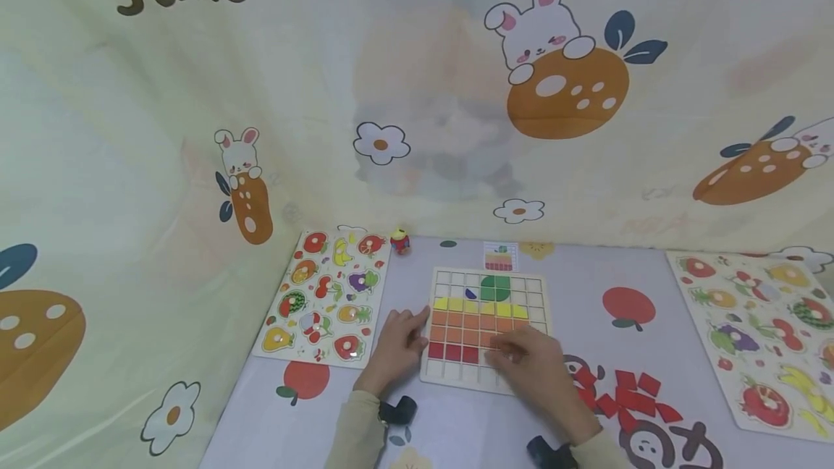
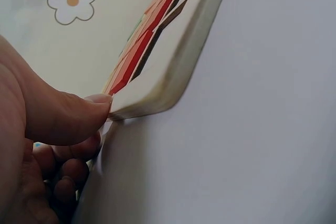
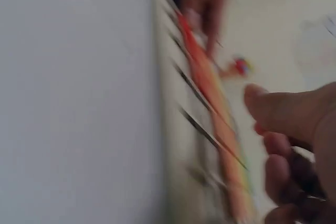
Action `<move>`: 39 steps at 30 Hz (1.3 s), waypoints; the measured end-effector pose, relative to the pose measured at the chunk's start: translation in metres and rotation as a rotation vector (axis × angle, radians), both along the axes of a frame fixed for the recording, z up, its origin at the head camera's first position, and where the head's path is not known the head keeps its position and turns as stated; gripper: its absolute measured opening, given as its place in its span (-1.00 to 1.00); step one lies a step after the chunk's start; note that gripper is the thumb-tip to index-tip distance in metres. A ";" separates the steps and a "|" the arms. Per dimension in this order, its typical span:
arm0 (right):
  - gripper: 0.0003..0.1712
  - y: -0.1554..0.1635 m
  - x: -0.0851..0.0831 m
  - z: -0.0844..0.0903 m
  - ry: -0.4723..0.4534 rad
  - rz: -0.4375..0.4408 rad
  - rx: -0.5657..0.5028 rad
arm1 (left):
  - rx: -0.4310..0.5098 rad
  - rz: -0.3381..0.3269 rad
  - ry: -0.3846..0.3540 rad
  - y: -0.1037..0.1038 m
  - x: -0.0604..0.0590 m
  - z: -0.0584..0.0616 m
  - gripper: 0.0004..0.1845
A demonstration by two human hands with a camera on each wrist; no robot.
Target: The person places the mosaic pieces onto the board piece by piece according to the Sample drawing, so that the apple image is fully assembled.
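Observation:
A pale grid board lies on the table, its cells partly filled with red, orange, yellow and green pieces. Red tiles start a row near its lower left. My left hand holds the board's left edge, index finger stretched along it. In the left wrist view the thumb presses at the board's rim, other fingers curled below. Over the lower right of the board, my right hand pinches a small red piece, mostly hidden between thumb and fingers. The right wrist view is blurred.
Loose red tiles lie in a pile right of the board. Fruit puzzle boards stand at the left and right. Behind the grid board are a small picture card and a little figurine, before a printed curtain.

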State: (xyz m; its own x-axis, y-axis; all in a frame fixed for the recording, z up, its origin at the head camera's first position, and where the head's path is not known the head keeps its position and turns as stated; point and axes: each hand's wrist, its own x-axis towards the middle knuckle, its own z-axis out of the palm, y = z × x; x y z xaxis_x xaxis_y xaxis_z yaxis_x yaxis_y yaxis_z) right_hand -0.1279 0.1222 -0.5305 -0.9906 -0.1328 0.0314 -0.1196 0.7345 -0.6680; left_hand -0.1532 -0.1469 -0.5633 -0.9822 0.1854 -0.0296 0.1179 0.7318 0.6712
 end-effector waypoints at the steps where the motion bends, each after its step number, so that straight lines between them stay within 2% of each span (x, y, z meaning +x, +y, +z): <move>1: -0.65 0.011 -0.002 0.003 -0.028 -0.004 0.012 | 0.001 -0.003 0.003 0.000 0.000 0.000 -0.38; 6: -0.38 0.070 -0.009 0.013 -0.158 -0.007 0.138 | -0.003 -0.007 0.006 0.001 0.000 0.000 -0.38; 11: -0.26 0.107 -0.009 0.014 -0.204 0.011 0.242 | -0.015 0.006 -0.009 -0.001 0.001 -0.001 -0.36; 16: -0.29 0.113 -0.010 0.013 -0.257 0.020 0.248 | -0.017 0.001 -0.002 -0.002 0.000 -0.001 -0.36; 23: -0.50 0.119 -0.009 0.005 -0.237 0.019 0.223 | -0.012 -0.006 0.016 0.000 0.001 -0.002 -0.38; 29: -0.53 0.125 -0.010 -0.001 -0.183 -0.042 0.191 | -0.004 -0.005 0.013 0.000 0.002 0.001 -0.37; 32: -0.58 0.129 -0.010 -0.003 -0.187 -0.086 0.173 | -0.006 0.002 0.005 0.000 0.003 0.001 -0.37; 36: -0.52 0.136 -0.011 -0.005 -0.219 -0.127 0.153 | -0.004 0.004 0.008 0.000 0.003 0.000 -0.38; 39: -0.39 0.144 -0.011 -0.004 -0.187 -0.120 0.178 | 0.000 -0.002 0.017 0.000 0.002 0.000 -0.38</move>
